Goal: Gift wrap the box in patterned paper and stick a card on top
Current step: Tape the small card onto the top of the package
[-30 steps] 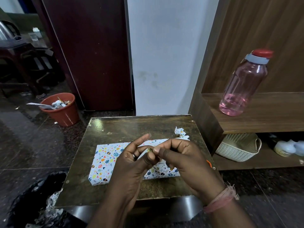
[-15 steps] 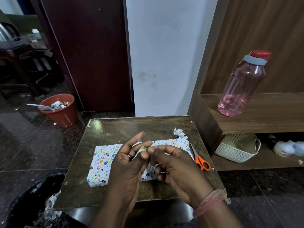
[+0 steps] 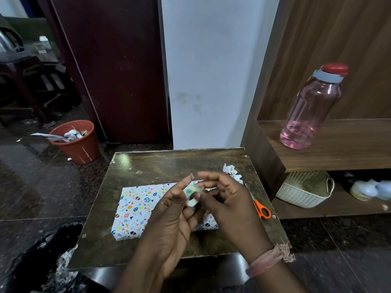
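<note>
box (image 3: pixel 135 208) lies wrapped on the surface (image 3: pixel 148 163); both hands' fingers (image 3: pixel 186 182) pinch a small greenish piece (image 3: pixel 193 192), likely tape. next: stick it down.

The wrapped box (image 3: pixel 135 210) is white, scattered with small eggs, hearts and leaves in blue, yellow, orange, red and dark navy; a crumpled scrap of paper (image 3: pixel 232 172) behind it bears the same print; the small piece (image 3: pixel 192 194) held between the left hand (image 3: pixel 169 216) and the right hand (image 3: pixel 230 206) is whitish with green blotches; the scissors (image 3: pixel 262 210) have orange handles; the table (image 3: pixel 148 166) is dark olive-brown, mottled and glossy; the bucket (image 3: pixel 79 144) is terracotta red; the bottle (image 3: pixel 311 111) is clear pink with a grey collar and red cap; the basket (image 3: pixel 304 193) is cream, woven in pattern; the shelf (image 3: pixel 338 149) is brown wood grain; the wrist band (image 3: pixel 266 260) is faded pink.
</note>
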### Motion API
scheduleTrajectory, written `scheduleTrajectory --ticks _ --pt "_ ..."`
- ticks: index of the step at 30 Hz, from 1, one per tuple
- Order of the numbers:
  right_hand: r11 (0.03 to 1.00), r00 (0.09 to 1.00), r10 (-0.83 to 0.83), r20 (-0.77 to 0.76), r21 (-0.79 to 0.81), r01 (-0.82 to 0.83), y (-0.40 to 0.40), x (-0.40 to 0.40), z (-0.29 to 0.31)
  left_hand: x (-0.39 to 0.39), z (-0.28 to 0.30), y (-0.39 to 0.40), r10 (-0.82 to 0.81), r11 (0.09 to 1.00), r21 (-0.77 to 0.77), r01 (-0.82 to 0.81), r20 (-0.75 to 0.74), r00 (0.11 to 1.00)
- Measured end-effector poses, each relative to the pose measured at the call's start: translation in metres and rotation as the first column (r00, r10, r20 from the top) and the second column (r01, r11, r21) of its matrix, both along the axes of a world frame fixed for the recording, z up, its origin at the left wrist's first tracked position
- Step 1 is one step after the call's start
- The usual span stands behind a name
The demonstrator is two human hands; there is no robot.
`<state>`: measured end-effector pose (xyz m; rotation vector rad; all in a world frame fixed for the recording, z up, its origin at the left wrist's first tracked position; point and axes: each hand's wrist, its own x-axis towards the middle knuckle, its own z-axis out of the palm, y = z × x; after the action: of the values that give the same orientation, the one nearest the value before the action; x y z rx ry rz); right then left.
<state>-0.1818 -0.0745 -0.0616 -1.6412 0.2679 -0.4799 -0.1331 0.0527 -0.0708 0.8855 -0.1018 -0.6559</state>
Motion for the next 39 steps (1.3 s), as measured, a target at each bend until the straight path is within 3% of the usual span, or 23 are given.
scheduleTrajectory --ticks 2,5,10,16,28,34,39 --pt "0.984 0.986 -0.165 -0.031 0.071 0.166 -0.019 0.001 -0.006 0.001 0.002 0.001 0.029 0.999 0.031 -0.029 -0.023 0.999" --pt "0.855 0.877 -0.461 -0.136 0.198 0.48 -0.062 -0.006 -0.019 0.002 0.004 0.004 0.051 0.994 0.101 -0.052 0.013 0.999" --pt "0.683 0.71 -0.656 -0.257 0.199 0.703 -0.111 -0.023 -0.033 0.002 0.005 0.003 0.027 0.987 0.16 -0.033 0.039 0.999" --pt "0.706 0.668 -0.67 -0.325 -0.002 0.708 -0.11 -0.017 -0.051 0.001 0.007 0.004 0.026 0.979 0.201 -0.037 0.055 0.998" --pt "0.655 0.619 -0.751 -0.231 -0.379 0.653 -0.095 -0.018 -0.036 0.002 0.012 0.008 0.013 0.98 0.197 -0.014 0.008 1.0" --pt "0.631 0.679 -0.729 -0.088 -0.47 0.617 -0.078 -0.01 -0.033 0.003 0.012 0.01 0.03 0.975 0.221 -0.029 -0.001 1.0" --pt "0.728 0.762 -0.645 -0.053 -0.346 0.592 -0.063 -0.005 -0.026 0.003 0.012 0.008 0.025 0.974 0.225 -0.027 0.015 1.0"
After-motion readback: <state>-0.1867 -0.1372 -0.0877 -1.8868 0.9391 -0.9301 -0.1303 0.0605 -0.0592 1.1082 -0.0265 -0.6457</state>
